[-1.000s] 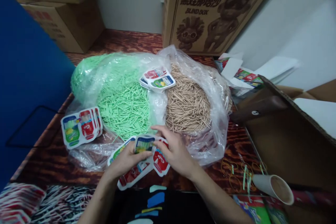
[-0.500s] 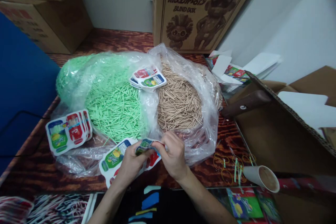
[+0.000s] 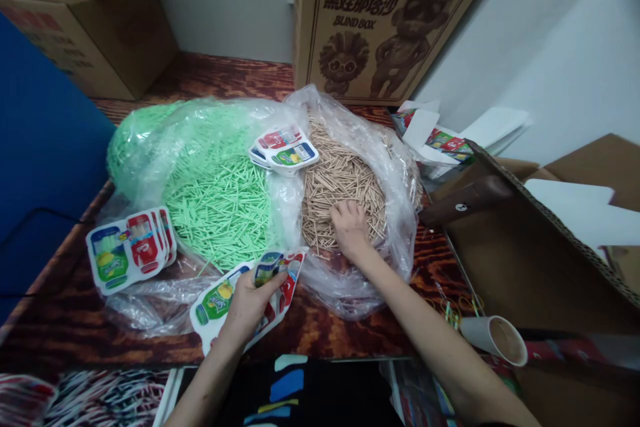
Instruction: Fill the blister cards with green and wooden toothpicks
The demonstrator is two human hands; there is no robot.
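At the near edge of the wooden table, the left hand gripped a fan of printed cards, thumb pressed across the top and fingers curled beneath. The cards were spread so that several faces showed at once, and their lower corners rested on the wood, which took some of the weight.

Just beyond, the right hand lay palm down on a heap of tan sticks, fingers bent into the pile. Whether it had closed on any sticks I could not tell, since the fingertips were sunk among them.

The tan sticks sat in a clear plastic bag with its mouth pulled wide and flattened, so the heap lay open from above. Left of it, a similar bag held green sticks, the two heaps touching along the crumpled plastic. A small stack of cards rested on that seam, within reach of either side. Another fanned stack lay on the near left of the green bag, partly on loose plastic.

To the near right, a paper cup lay on its side beside some rubber bands. A printed cardboard box stood against the far wall.
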